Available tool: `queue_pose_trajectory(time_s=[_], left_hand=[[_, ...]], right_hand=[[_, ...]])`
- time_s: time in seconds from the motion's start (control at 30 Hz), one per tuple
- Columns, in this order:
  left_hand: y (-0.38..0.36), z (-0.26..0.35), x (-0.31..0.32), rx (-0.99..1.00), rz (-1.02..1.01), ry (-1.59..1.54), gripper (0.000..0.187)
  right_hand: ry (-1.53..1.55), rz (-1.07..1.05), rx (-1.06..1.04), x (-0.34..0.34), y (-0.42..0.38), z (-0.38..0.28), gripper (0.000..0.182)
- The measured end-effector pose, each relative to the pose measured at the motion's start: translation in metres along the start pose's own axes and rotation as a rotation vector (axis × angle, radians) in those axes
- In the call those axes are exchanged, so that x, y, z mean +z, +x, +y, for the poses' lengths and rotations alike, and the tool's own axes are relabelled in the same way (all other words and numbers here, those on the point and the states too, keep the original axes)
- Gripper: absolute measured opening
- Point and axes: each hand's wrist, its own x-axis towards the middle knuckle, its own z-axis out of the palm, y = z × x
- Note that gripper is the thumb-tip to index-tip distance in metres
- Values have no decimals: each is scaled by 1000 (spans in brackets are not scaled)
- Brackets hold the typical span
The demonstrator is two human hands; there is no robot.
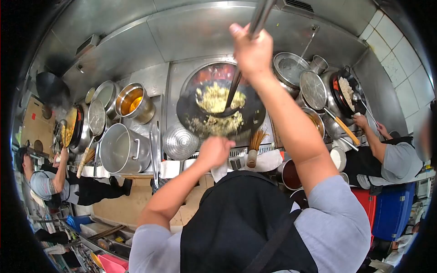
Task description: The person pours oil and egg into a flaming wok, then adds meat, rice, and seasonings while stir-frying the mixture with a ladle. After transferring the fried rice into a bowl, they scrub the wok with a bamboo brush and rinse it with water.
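My right hand (pixel 254 52) is raised above the stove, its fingers wrapped round the long handle of a ladle (pixel 234 86). The ladle slants down into a dark wok (pixel 189 109), its bowl among the food. Chopped yellow-and-pale food (pixel 221 99), perhaps egg and rice, is blurred and partly in the air over the wok. At the near rim my left hand (pixel 215 151) is closed, gripping the wok's edge or handle; the exact hold is hidden. A bamboo brush (pixel 254 148) stands right of this hand, and a perforated skimmer (pixel 180 142) lies to its left.
Left of the wok stand a large metal pot (pixel 124 148) and a pot of orange liquid (pixel 135 102). A wooden-handled mesh strainer (pixel 314 90) rests over pots at right, near running water (pixel 309 41). Co-workers at the left (pixel 50 182) and right (pixel 396 157) tend other woks.
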Motion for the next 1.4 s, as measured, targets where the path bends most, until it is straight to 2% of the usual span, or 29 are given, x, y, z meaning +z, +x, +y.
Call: queue_pose_trajectory(time_s=[0.07,0.13,0.2,0.23,0.27,0.33,0.37,0.4,0.47,0.53,0.6,0.63,0.67,0.73,0.8,0.87,0.9,0.93,1.0,1.03,1.07,1.13,1.17,1.2,1.23,1.27,1.3,1.37,1.4], left_hand=[[39,-12,10,-73,5,16,44],[45,-60,79,66,180,125,45],[20,-60,90,-12,62,156,45],[5,-55,83,-75,-106,124,46],[-10,-48,71,-139,-271,88,46],[-36,-29,48,-50,-240,43,41],[-33,-12,29,-22,-190,54,44],[-22,-1,14,-8,-78,40,45],[14,-1,2,-14,20,-3,47],[46,-32,32,30,90,75,45],[41,-62,79,84,191,130,46],[30,-65,81,53,95,149,45],[20,-67,79,23,-2,170,44],[0,-59,60,-107,-243,126,44],[-4,-51,47,-56,-176,118,44],[20,-58,45,57,114,120,45],[39,-65,43,54,73,146,44],[58,-82,56,114,157,186,45],[83,-91,52,126,62,197,45],[87,-98,59,121,64,192,45],[92,-104,66,110,33,188,40],[84,-102,72,92,0,183,39],[65,-89,73,54,254,75,45],[45,-83,77,17,506,-33,58],[31,-95,86,24,516,-52,86],[13,-105,99,-46,528,-127,92],[-7,-115,112,-121,539,-204,98],[-49,-138,125,-280,249,-325,111],[-69,-149,133,-289,247,-329,111]], right_hand=[[-157,-15,-69,12,-31,31,34],[-199,29,-107,10,-42,97,33],[-107,70,-94,1,-14,103,33],[-66,65,-62,-6,8,106,33],[-54,107,10,-9,21,83,33],[221,92,191,-11,30,29,34],[220,88,194,-9,28,19,34],[136,76,180,-5,21,13,33],[-71,59,141,6,-2,22,32],[-185,45,-46,14,-29,76,31],[-191,148,-97,10,-35,113,34],[-163,156,-137,5,-26,108,35],[-5,107,-81,1,-13,111,36],[-34,73,-83,-7,4,87,35],[22,60,-45,-12,12,92,33],[-48,44,23,-6,4,64,32],[-15,25,31,-1,2,47,33],[18,-7,-60,1,2,37,36],[260,-82,-61,6,-2,-2,38],[288,-63,-66,10,-8,-19,40],[289,-68,-63,10,-15,-12,40],[136,-69,-227,2,-38,33,39],[-135,-100,-282,-9,-58,77,37],[-409,-129,-335,-24,-82,126,36],[-287,-153,-178,-44,-109,166,33],[-163,-174,-25,-60,-129,186,31],[-183,-208,-10,-70,-143,177,30],[-211,-275,-40,-83,-176,149,26],[-218,-304,-94,-88,-192,135,23]])
